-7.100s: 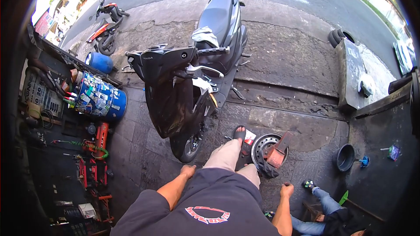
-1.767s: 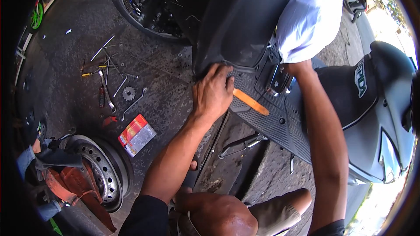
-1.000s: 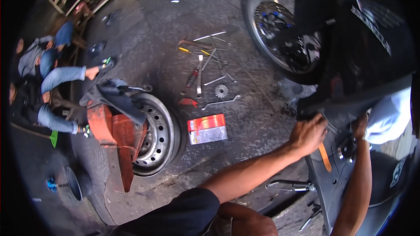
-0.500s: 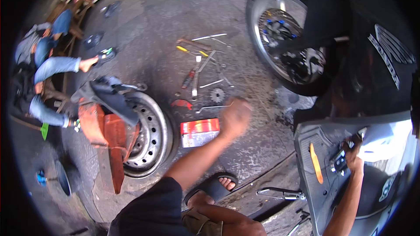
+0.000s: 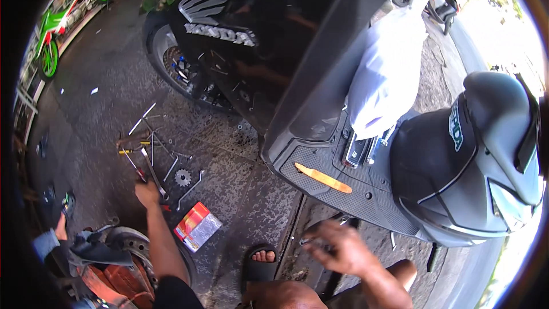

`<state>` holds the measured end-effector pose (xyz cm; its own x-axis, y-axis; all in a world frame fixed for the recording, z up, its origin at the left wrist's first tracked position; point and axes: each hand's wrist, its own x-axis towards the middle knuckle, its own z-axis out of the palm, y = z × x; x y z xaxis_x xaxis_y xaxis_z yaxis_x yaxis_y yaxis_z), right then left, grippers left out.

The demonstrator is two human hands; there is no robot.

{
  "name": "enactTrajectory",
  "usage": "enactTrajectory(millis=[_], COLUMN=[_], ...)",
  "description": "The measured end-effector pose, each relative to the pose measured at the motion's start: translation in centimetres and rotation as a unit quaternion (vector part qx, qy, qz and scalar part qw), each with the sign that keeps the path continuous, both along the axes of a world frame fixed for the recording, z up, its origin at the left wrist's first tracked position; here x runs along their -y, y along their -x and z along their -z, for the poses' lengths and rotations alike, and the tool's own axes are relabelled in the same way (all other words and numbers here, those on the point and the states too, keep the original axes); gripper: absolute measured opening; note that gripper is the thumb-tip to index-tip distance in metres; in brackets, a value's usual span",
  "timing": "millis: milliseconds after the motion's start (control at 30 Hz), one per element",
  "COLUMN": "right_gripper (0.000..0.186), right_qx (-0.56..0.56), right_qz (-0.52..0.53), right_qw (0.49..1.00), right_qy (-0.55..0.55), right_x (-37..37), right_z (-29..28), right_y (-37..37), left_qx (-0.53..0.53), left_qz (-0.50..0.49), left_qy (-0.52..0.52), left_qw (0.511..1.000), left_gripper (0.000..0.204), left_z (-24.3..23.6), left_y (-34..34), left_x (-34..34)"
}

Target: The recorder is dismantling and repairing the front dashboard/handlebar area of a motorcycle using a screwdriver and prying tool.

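Observation:
My left hand (image 5: 147, 193) is down among loose tools on the floor, its fingers closed on a red-handled screwdriver (image 5: 139, 173). Wrenches (image 5: 189, 189), a toothed sprocket (image 5: 183, 178) and a red-and-silver box (image 5: 197, 226) lie nearby. My right hand (image 5: 340, 246) is low beside the scooter's footboard (image 5: 382, 210), blurred, with curled fingers around something dark I cannot make out. An orange flat lever (image 5: 323, 178) lies on that footboard. Above it hangs a white cloth or bag (image 5: 383, 74) beside black-and-silver parts (image 5: 357, 149).
The black scooter's front panel (image 5: 257, 63) and seat (image 5: 492, 103) surround the footboard. A rusty red metal block (image 5: 120, 280) sits on a wheel rim (image 5: 128, 240) at lower left, near another person's leg (image 5: 57, 234). A green motorbike (image 5: 74, 17) stands back left, a street right.
My view has swung round toward the scooter. My left hand has moved down onto the screwdriver. My right hand has left the white bag on the footboard and come down toward me.

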<state>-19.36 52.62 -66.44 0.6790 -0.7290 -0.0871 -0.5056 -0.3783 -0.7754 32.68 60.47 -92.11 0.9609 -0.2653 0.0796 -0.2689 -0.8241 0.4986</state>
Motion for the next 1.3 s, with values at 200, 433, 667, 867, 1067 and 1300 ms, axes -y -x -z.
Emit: enactTrajectory(millis=[200, 433, 667, 867, 1067, 1300], right_gripper=[0.065, 0.039, 0.033, 0.026, 0.012, 0.052], right_qx=[0.055, 0.157, 0.125, 0.231, 0.298, 0.623], right_qz=[0.054, 0.311, 0.387, 0.386, 0.324, 0.007], right_qw=[0.994, 0.903, 0.885, 0.859, 0.896, 0.7], right_qy=[-0.072, -0.249, -0.226, -0.244, 0.052, 0.349], right_x=[-3.3, -7.2, -11.3, -13.3, -7.5, -1.2], right_z=[6.2, 6.7, 7.4, 5.4, -3.3, -34.9], right_y=[-4.9, -0.4, 7.3, 8.1, 11.7, 9.9], left_qx=[-0.318, -0.216, 0.01, 0.028, 0.085, 0.092], left_qz=[0.27, 0.565, 0.581, 0.595, 0.601, 0.568], left_qy=[0.289, 0.302, 0.187, 0.014, 0.056, 0.115], left_qw=[0.862, 0.737, 0.792, 0.803, 0.793, 0.81], left_gripper=[0.049, 0.024, 0.012, 0.01, 0.011, 0.016], left_z=[-12.5, -18.6, -19.4, -18.3, -18.6, -20.3], left_y=[28.6, 33.0, 37.5, 39.3, 38.8, 39.0], left_x=[-1.4, 1.4, 16.8, 19.7, 19.1, 18.6])
